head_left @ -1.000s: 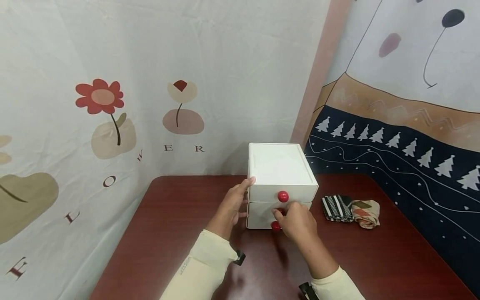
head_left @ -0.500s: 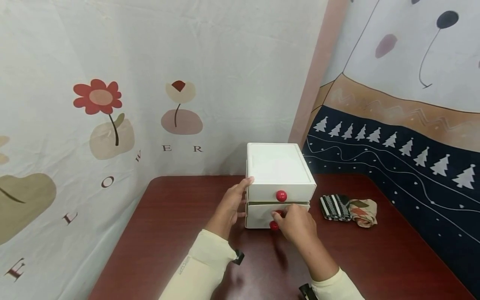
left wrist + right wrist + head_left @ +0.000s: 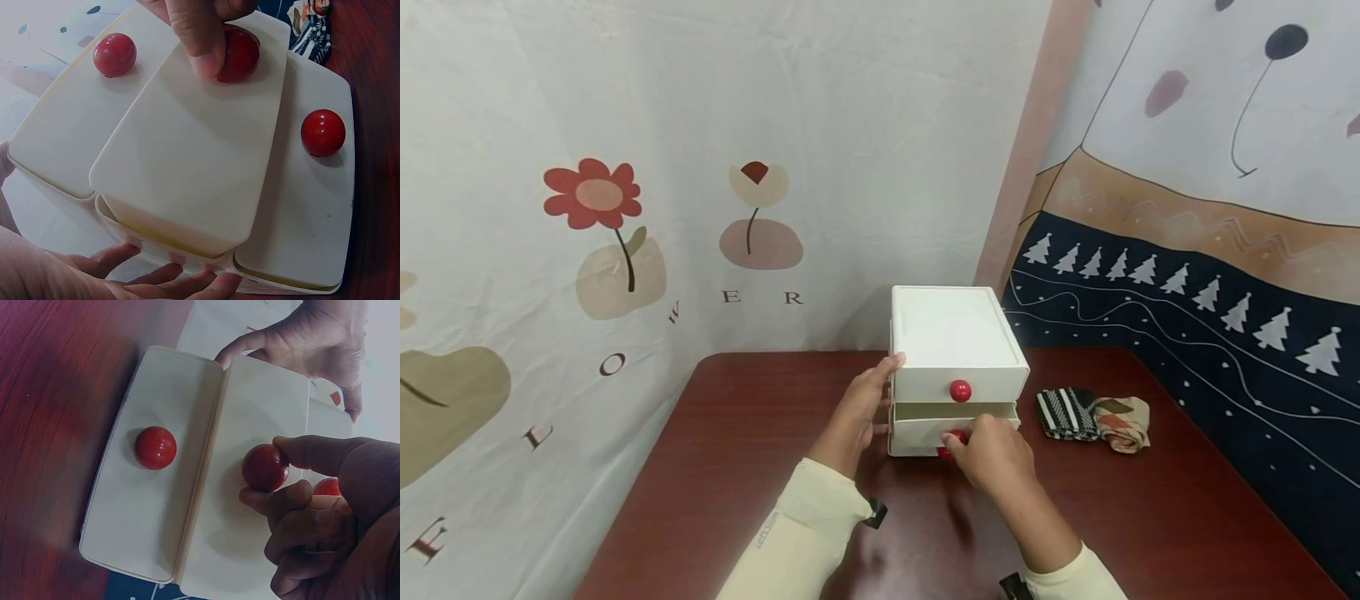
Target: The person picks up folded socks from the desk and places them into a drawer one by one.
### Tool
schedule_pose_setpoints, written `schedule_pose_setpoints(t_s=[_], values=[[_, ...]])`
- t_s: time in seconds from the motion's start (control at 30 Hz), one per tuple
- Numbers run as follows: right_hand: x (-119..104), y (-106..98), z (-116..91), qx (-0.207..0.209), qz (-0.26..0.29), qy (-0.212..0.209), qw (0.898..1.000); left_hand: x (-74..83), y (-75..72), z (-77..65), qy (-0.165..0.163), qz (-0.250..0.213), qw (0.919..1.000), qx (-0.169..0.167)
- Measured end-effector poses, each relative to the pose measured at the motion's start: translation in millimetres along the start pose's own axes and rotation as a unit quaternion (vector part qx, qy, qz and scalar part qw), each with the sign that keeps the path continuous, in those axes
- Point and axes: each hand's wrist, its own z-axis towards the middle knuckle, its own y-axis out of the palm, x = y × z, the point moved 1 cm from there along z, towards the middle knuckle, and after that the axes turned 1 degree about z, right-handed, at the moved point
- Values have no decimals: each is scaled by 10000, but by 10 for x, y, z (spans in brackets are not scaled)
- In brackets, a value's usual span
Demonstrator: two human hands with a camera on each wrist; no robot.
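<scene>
A white drawer unit [image 3: 953, 325] with three drawers stands on the table, each front bearing a round red knob. My right hand [image 3: 996, 454] pinches the middle drawer's knob [image 3: 265, 467] between thumb and forefinger. That middle drawer [image 3: 181, 150] sticks out past the other two fronts, with a gap above its front panel. My left hand [image 3: 861, 408] rests against the unit's left side, thumb at the top front corner and extended fingers along the side wall. The top knob [image 3: 960, 391] and bottom knob [image 3: 322, 132] are untouched. The drawer's contents cannot be made out.
Right of the unit lie a folded black-and-white striped cloth [image 3: 1067, 414] and a bundled beige patterned cloth [image 3: 1122, 423]. The dark red table [image 3: 760, 467] meets a printed wall hanging [image 3: 865, 167] behind.
The middle drawer has slid outward toward me from its closed position, with my right hand pinching its knob. My left hand keeps its place on the unit's side.
</scene>
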Motion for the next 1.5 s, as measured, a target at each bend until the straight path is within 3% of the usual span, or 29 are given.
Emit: schedule_pose_setpoints(t_s=[0.77,1.07,1.5], values=[[-17,-105,-218,-292,-383,-175,9987,-4,5,-1,-62,-26,10000,-14],[-11,-122,-302,-223,-502,-324,9980,-5,9,-4,-7,77,9999,69],[-25,-146,-433,-356,-691,-201,9968,-7,16,-11,-25,109,9999,68]])
